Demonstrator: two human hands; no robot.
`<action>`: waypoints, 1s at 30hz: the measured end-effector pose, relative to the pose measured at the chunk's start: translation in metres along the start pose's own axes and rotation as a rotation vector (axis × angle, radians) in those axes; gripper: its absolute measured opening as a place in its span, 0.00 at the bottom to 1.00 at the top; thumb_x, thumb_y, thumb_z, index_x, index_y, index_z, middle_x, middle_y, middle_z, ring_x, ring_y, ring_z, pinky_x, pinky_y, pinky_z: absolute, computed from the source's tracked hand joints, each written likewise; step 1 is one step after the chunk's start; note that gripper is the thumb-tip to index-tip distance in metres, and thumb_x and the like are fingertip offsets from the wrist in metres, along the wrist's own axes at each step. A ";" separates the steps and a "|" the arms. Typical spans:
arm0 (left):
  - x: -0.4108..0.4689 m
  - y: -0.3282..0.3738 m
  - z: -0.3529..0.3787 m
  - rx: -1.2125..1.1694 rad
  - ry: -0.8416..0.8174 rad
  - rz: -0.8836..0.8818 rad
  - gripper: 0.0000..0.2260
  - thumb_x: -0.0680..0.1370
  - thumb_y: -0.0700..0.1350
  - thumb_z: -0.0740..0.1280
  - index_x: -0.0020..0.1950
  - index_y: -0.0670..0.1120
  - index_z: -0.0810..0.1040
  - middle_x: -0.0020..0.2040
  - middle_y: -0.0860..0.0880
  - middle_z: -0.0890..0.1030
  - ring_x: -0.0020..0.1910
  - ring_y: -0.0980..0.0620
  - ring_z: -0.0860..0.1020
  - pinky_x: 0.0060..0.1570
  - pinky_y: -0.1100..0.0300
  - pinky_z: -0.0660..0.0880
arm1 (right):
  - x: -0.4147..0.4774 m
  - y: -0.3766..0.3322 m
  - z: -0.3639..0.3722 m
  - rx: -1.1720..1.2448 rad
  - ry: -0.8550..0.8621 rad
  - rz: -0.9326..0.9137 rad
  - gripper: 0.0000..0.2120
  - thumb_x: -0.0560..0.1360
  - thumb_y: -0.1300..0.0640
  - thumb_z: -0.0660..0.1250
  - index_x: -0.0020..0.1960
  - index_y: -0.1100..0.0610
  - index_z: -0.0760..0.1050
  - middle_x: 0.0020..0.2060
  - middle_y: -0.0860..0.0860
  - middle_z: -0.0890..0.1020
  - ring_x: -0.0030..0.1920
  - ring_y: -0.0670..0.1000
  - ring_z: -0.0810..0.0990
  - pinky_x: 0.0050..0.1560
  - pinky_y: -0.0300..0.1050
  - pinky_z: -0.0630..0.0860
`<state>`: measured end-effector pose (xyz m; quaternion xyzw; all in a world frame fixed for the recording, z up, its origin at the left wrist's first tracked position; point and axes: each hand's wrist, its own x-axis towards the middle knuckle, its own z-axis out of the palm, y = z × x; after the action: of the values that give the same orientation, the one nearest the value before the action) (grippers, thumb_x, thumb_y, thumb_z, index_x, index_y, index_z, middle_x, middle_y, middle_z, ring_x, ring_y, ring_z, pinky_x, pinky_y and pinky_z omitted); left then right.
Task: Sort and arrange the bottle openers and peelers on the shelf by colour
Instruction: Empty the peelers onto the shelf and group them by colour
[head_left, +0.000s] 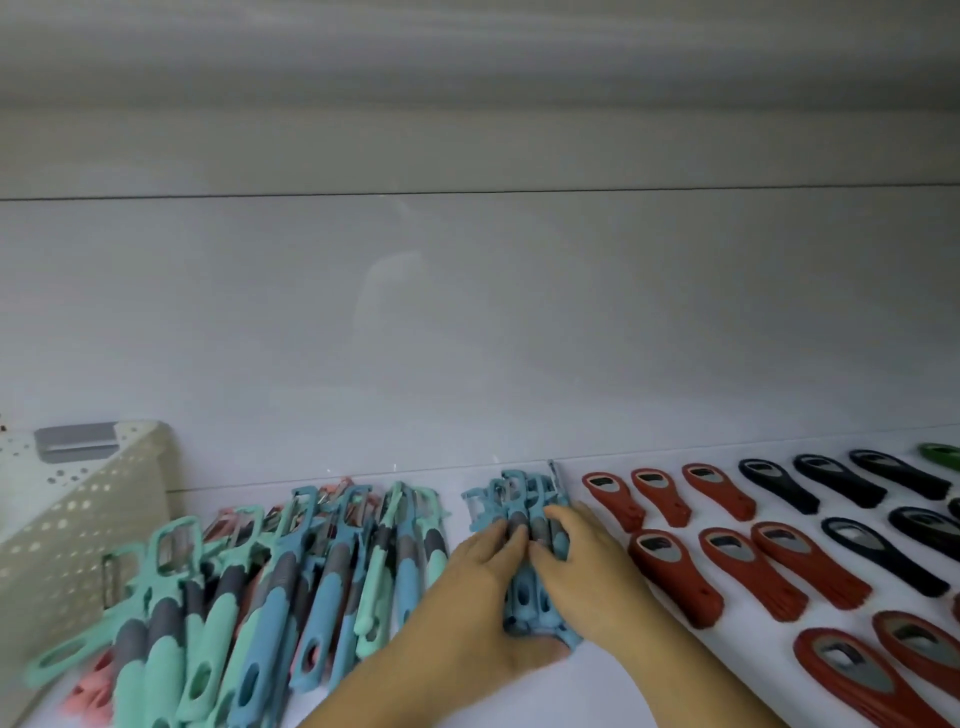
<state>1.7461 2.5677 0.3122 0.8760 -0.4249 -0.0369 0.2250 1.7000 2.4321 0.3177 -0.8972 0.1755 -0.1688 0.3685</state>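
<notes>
Observed from my remote station, head view.

1. Hands. Both hands are on one bundle of blue peelers (519, 501) at the centre of the white shelf (582, 696). The left hand (467, 587) closes on it from the left: its fingers are bent over the grey-banded handles and its thumb is hooked round the near end. The right hand (587, 561) closes on it from the right, with its fingers curled across the top of the handles, meeting the left fingertips. Neither hand is spread flat. Each has hold of the bundle and of nothing else.

2. Task items, centre. The bundle lies on the shelf with the blade heads pointing to the back wall (467, 312) and the handle ends towards me. The peelers in it are packed side by side and touching. I cannot count them.

3. Task items, left. A mixed pile of peelers (260, 571), in mint, blue and pink, lies overlapping and fanned, just beside the left hand. A strip of bare shelf separates it from the bundle.

4. Task items, right. The red bottle openers (675, 577) lie in rows, spaced apart, with their metal ends to the rear. Beyond them lie the dark navy bottle openers (883, 556), set out likewise. One green bottle opener (940, 454) shows at the far right edge, partly cut off.

5. Other. A cream perforated basket (88, 509) stands at the far left, against the pile. A grey object (78, 441) is inside it, and I cannot identify it.
</notes>
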 end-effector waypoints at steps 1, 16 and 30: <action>-0.004 0.003 -0.005 -0.005 -0.031 0.027 0.45 0.70 0.60 0.70 0.78 0.53 0.47 0.78 0.55 0.43 0.76 0.56 0.40 0.73 0.61 0.43 | 0.000 0.001 0.000 0.003 -0.007 -0.003 0.14 0.79 0.52 0.60 0.64 0.52 0.70 0.63 0.47 0.69 0.54 0.47 0.74 0.56 0.41 0.74; -0.059 -0.029 -0.102 0.549 -0.074 -0.667 0.33 0.74 0.59 0.63 0.74 0.48 0.57 0.67 0.43 0.69 0.65 0.42 0.70 0.60 0.50 0.70 | -0.003 0.004 0.005 0.029 -0.038 0.014 0.17 0.76 0.52 0.65 0.63 0.54 0.70 0.61 0.52 0.68 0.49 0.51 0.72 0.47 0.50 0.79; -0.010 -0.007 -0.098 0.488 -0.255 -0.710 0.35 0.69 0.54 0.73 0.69 0.43 0.62 0.60 0.45 0.75 0.50 0.44 0.77 0.48 0.54 0.75 | 0.002 0.013 0.008 0.130 -0.021 -0.014 0.18 0.76 0.55 0.66 0.65 0.54 0.71 0.62 0.53 0.69 0.37 0.43 0.70 0.25 0.35 0.70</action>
<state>1.7700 2.6154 0.3959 0.9835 -0.1185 -0.1182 -0.0692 1.7029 2.4268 0.3033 -0.8743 0.1539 -0.1730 0.4265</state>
